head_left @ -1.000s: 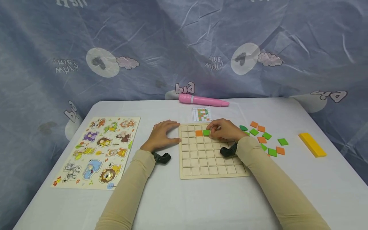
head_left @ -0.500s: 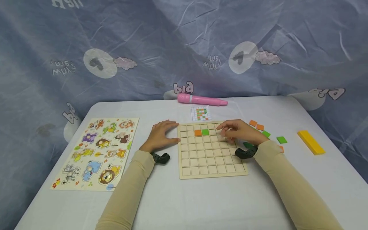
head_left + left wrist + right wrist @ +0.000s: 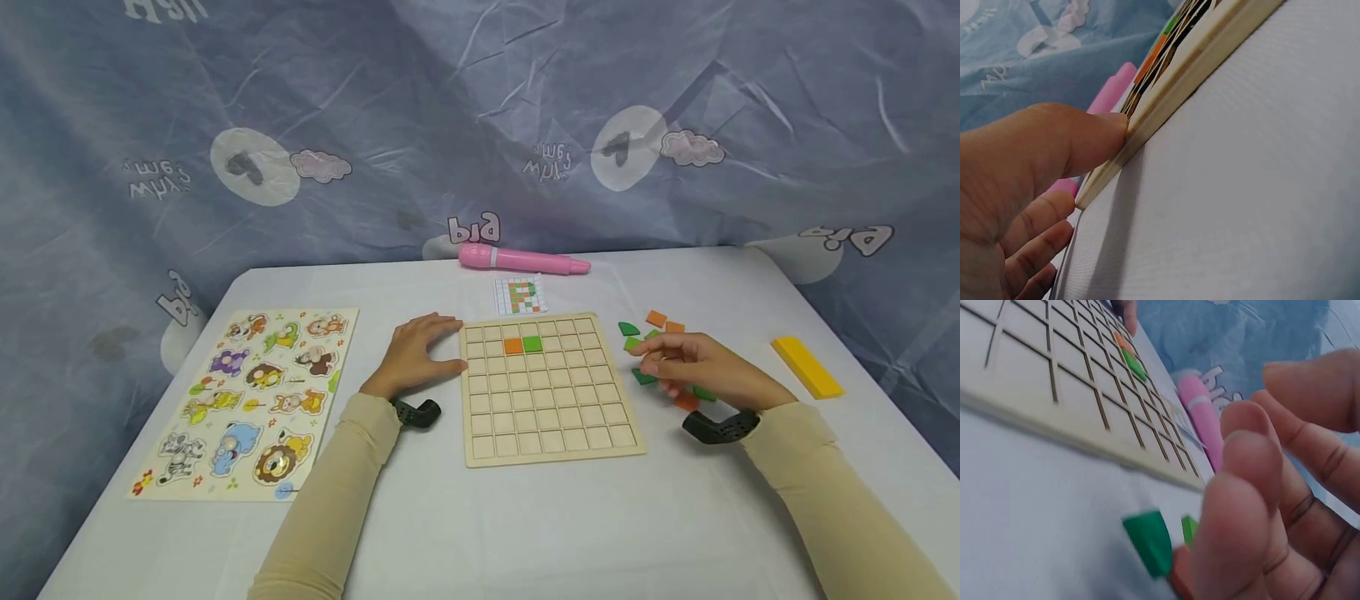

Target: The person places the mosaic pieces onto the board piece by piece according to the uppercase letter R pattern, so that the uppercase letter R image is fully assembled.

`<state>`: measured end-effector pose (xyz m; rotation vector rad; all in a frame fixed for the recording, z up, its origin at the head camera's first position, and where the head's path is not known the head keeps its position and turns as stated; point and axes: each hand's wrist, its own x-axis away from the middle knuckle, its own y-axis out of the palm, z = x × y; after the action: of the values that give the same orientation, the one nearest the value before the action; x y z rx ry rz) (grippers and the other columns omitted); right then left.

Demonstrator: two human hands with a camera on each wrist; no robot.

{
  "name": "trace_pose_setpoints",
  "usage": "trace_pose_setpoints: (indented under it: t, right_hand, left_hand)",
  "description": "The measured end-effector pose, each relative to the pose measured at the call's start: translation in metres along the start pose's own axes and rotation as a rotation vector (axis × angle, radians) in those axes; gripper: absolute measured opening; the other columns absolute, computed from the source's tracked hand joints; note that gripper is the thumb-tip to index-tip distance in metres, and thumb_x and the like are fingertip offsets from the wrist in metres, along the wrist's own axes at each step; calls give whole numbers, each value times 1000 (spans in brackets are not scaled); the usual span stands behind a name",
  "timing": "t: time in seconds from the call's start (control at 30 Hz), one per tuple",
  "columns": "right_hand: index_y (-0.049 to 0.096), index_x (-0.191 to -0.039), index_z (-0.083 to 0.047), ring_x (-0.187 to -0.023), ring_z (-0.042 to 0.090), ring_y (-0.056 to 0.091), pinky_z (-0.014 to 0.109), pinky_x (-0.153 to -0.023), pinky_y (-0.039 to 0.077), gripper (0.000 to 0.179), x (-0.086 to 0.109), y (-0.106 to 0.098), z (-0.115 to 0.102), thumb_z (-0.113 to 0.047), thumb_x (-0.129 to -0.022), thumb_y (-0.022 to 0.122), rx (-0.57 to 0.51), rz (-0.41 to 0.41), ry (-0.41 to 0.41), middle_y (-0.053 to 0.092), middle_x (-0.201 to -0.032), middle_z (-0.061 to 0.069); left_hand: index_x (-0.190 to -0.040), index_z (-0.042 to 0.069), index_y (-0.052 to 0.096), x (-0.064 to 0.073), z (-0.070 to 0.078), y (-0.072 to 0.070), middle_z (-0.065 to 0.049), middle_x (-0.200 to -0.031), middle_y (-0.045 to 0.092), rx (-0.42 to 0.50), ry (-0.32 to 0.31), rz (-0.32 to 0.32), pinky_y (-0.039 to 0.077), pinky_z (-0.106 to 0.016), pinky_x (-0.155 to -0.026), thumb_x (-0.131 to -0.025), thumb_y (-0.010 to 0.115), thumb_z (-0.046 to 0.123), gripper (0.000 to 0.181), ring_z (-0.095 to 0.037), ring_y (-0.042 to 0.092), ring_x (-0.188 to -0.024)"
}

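A wooden grid board (image 3: pixel 552 398) lies on the white table. One orange square tile (image 3: pixel 513 346) and one green square tile (image 3: pixel 532 344) sit side by side in its upper cells. At the board's left side, my left hand (image 3: pixel 411 357) touches the edge with its thumb (image 3: pixel 1100 134) and a fingertip. To the right of the board, my right hand (image 3: pixel 705 368) hovers over loose tiles, fingers loosely bent and apart, holding nothing. Around it lie orange tiles (image 3: pixel 656 318), green ones and a dark green curved piece (image 3: pixel 1149 542); the hand hides some of them.
Behind the board are a small pattern card (image 3: pixel 520 295) and a pink pen-like toy (image 3: pixel 525 260). An animal puzzle board (image 3: pixel 247 400) lies at the left. A yellow block (image 3: pixel 807 367) rests at the far right. A printed cloth (image 3: pixel 450 108) hangs behind the table.
My right hand has left the green tile in its cell and moved right, off the board, to the loose tiles. My left hand stays at the board's edge.
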<state>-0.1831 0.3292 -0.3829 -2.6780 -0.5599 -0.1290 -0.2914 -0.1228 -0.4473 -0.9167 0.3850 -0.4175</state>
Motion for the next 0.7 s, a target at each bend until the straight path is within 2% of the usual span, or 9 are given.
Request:
trace_pose_setpoints:
  t: [0.1,0.33,0.57,0.7]
  right_hand:
    - [64,-136,4,-78,22,65,30,-68,60,31,13,-8,9,-14,-110,63,-7,14,16,75,-108,8]
    - [70,-136,-8,-80,19,65,28,-70,59,29,34,-22,28,-4,-110,60,-7,56,-16,78,-114,2]
    - [73,-134,-17,-82,18,64,26,-71,59,32,40,-31,37,-1,-110,57,-19,66,-35,77,-114,-2]
    - [74,-130,-19,-79,18,64,25,-70,59,31,39,-33,42,0,-110,57,-18,58,-34,76,-109,-2]
  left_hand:
    - [-154,14,62,0,-1,0,-10,-161,56,0,-2,1,22,-58,-129,-87,81,44,76,-34,37,-158]
    - [-154,14,62,-1,-1,0,-10,-161,56,-3,-9,2,23,-58,-128,-86,82,43,76,-33,37,-158]
    - [-154,14,61,0,1,-1,-10,-162,55,1,-16,-5,22,-57,-129,-86,82,43,77,-33,36,-159]
    - [-154,14,61,0,1,-1,-10,-161,55,-4,-14,-6,22,-57,-129,-86,82,43,77,-33,36,-159]
